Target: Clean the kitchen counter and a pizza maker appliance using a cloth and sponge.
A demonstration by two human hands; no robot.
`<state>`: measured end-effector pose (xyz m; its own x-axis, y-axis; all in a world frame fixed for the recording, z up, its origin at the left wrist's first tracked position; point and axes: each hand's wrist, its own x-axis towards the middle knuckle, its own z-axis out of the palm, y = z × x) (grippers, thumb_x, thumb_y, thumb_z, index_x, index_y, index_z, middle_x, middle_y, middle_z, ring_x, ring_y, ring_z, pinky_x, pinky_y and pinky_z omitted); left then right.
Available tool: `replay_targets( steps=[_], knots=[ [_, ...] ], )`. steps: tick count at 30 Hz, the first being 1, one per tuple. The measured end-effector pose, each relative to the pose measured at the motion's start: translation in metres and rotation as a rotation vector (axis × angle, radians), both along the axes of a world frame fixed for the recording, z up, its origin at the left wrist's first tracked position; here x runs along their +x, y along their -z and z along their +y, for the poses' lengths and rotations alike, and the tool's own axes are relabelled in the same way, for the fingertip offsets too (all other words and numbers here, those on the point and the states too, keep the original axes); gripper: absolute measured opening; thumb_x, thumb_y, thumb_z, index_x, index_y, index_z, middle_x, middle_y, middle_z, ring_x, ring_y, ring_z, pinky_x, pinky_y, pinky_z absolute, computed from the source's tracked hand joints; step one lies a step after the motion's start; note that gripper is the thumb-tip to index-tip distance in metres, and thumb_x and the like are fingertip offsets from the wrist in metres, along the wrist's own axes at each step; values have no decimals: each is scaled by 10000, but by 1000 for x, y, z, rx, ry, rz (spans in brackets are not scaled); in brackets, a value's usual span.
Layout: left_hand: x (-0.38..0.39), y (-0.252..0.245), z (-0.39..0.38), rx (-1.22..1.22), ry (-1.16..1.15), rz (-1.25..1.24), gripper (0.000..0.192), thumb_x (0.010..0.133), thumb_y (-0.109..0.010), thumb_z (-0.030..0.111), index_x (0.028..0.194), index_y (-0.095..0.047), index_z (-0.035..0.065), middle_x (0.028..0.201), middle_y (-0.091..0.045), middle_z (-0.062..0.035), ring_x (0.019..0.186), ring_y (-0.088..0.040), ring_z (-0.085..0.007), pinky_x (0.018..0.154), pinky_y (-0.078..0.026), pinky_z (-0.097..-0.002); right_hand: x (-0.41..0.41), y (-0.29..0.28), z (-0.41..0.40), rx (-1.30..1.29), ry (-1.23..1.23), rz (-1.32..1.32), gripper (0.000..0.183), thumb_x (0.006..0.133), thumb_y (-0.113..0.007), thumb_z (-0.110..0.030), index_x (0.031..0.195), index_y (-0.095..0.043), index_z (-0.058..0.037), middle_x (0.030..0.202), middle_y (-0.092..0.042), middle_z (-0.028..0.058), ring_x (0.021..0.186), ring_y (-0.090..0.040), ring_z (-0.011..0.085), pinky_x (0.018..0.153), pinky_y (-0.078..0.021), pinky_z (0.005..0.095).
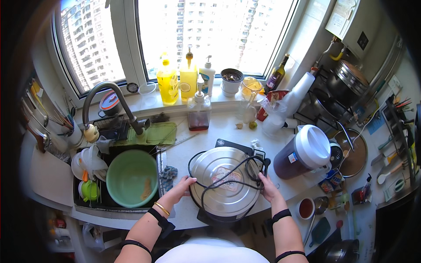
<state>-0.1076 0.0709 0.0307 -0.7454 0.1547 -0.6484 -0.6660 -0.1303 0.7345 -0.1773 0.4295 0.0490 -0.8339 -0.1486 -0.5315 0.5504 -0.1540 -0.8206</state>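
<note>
A large round pot with a silver metal lid (210,200) stands at the counter's front edge, over a flat black appliance (225,143) that shows behind and below it. A black power cord (218,184) lies in loops across the lid, its far end beside a small control panel at the right rear. My left hand (183,188) grips the pot's left side, thumb on the rim. On the opposite side my right hand (268,188) holds the rim near the cord. The pot's handles and underside are mostly hidden.
Left is a sink (130,211) with a green basin (131,179) and a curved faucet (108,86). A lidded pitcher (297,154) of dark liquid stands close on the right. Behind are a pump bottle (199,115), stacked plastic cups (301,87) and a gas stove with pots (348,82). A blue cloth (169,174) lies left.
</note>
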Motion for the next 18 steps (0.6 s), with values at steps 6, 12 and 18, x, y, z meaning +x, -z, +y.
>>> replay_targets(
  steps=[6, 12, 18],
  knots=[
    [-1, 21, 15, 8, -110, 140, 682, 822, -599, 429, 1322, -353, 36, 1223, -496, -111, 1070, -504, -210, 935, -392, -340, -3, 23, 0, -71, 6, 26, 456, 892, -583, -261, 1284, -431, -86, 1168, -560, 52, 1049, -543, 157, 920, -440, 318],
    [35, 1, 31, -53, -239, 310, 726, 783, -713, 353, 1310, -352, 8, 1199, -502, -104, 1100, -499, -178, 930, -397, -315, 2, 2, 0, -60, -9, 255, 534, 880, -581, -220, 1341, -372, -50, 1209, -536, 83, 1074, -535, 187, 912, -435, 320],
    [70, -47, 35, -83, -420, 473, 821, 750, -749, 337, 1338, -300, -18, 1214, -480, -114, 1043, -528, -175, 914, -411, -306, -19, -58, -17, -170, -161, 366, 505, 890, -562, -214, 1334, -383, -54, 1147, -569, 77, 1013, -558, 161, 862, -451, 292]
  ],
)
